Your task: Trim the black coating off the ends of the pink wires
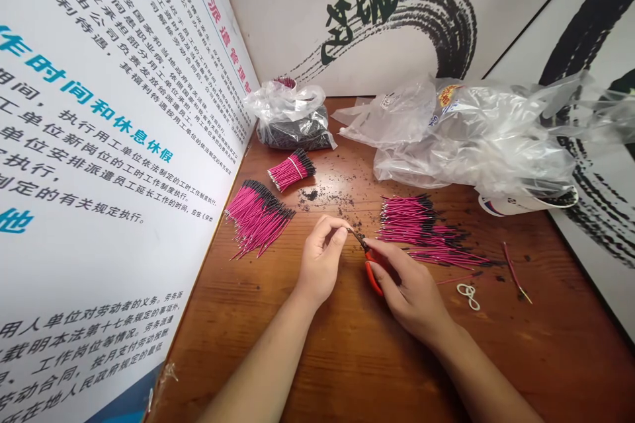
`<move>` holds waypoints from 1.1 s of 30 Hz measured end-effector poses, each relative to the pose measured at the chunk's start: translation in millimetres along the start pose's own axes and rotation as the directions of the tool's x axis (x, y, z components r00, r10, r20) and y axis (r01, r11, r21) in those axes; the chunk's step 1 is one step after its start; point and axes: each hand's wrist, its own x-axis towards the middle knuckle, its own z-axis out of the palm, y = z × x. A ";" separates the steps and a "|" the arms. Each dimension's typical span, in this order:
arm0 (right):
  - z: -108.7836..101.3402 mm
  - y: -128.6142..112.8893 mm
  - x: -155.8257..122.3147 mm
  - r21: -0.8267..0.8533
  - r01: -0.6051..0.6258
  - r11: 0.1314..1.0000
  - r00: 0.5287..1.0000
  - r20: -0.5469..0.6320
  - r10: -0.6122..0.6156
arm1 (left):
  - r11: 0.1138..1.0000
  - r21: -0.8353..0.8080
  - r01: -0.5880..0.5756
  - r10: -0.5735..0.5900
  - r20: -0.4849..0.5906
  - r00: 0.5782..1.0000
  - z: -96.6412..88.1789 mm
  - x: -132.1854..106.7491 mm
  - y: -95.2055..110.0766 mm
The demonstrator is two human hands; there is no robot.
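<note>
Bare forearms [262, 357] reach into my remote view over a grained, reddish-brown wooden table [317, 370]. Left hand [322, 258]: curled, thumb and forefinger pinched on something too thin to make out, just beside the cutters' metal tips. Right hand [411, 291]: closed around red-handled cutters [373, 271]. Thin magenta wires with black ends, I log in three lots: fanned pile [258, 217], banded bundle [291, 170], loose heap [421, 228]. Also crumbly black scraps [317, 201], white rubber bands [468, 296], crumpled clear plastic bags [476, 132], and a glossy printed board [114, 145] rising along the table's left edge
</note>
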 end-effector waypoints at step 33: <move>-0.6 -0.1 0.3 0.023 0.032 0.999 0.999 -0.017 -0.032 | 0.999 0.014 -0.042 0.042 -0.008 0.999 -0.5 -1.4 -0.1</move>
